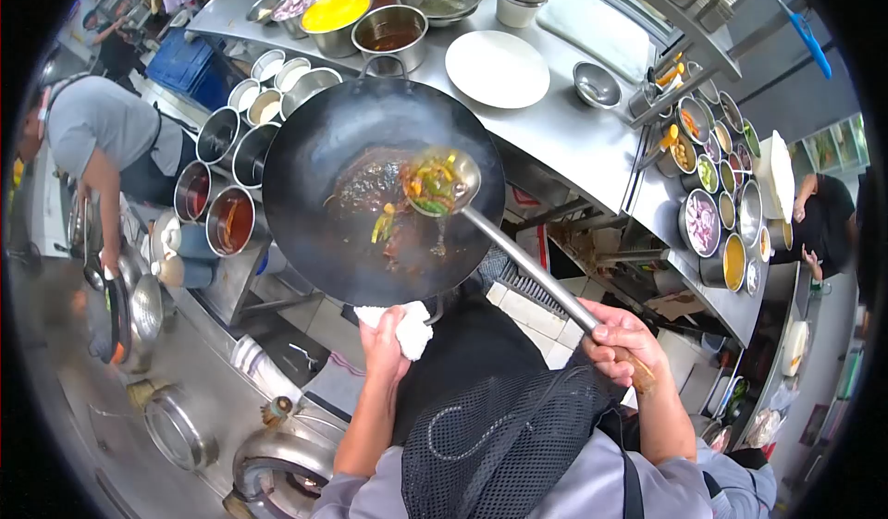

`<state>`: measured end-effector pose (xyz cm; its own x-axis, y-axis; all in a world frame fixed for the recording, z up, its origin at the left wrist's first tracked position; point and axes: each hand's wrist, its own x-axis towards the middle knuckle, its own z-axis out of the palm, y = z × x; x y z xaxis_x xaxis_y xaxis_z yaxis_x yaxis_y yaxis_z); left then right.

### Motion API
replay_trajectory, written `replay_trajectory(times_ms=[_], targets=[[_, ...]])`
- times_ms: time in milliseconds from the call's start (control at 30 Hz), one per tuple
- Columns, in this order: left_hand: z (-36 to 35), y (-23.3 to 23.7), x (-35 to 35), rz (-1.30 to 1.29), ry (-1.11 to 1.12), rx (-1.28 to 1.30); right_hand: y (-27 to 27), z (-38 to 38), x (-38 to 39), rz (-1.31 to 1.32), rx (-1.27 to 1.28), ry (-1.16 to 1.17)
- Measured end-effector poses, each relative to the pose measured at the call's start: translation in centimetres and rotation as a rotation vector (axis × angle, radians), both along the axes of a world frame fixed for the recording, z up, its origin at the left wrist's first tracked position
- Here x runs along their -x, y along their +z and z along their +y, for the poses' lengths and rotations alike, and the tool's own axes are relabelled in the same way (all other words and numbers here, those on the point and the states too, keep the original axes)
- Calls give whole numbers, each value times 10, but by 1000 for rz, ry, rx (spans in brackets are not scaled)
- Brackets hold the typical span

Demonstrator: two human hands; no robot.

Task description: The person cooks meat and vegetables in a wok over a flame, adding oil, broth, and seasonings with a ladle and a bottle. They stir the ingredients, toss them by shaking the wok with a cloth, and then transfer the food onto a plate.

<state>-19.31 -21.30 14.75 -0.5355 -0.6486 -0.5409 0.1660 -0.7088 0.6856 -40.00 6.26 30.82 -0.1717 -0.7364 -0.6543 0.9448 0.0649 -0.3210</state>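
Note:
A large dark wok (pixel 305 232) is held up in front of me, tilted, with brown sauce and a few vegetable bits on its inside. My left hand (pixel 386 343) is closed round a folded white cloth (pixel 413 330) at the wok's near rim. In my right hand (pixel 618 341) is the wooden end of a long steel ladle (pixel 536 274). The ladle's bowl, full of saucy green, yellow and red vegetables (pixel 433 183), is over the right part of the wok. A white plate (pixel 498 68) lies on the steel counter (pixel 564 140) beyond the wok.
Metal pots of sauce (pixel 231 220) stand left of the wok. Ingredient containers (pixel 700 223) crowd the right counter. A small steel bowl (pixel 597 85) sits right of the plate. A co-worker (pixel 111 126) bends over the stove at left; another person (pixel 823 223) stands at far right.

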Motion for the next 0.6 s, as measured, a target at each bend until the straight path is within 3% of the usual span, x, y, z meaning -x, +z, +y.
replay_trajectory(times_ms=[200,433,600], targets=[[-7,22,31,-45,44,73,21,-14,27,106,117,-214],[-20,21,49,-51,43,49,31,-58,79,532,-165,-192],[-22,28,45,-98,90,45,1,-89,109,701,-296,-153]])
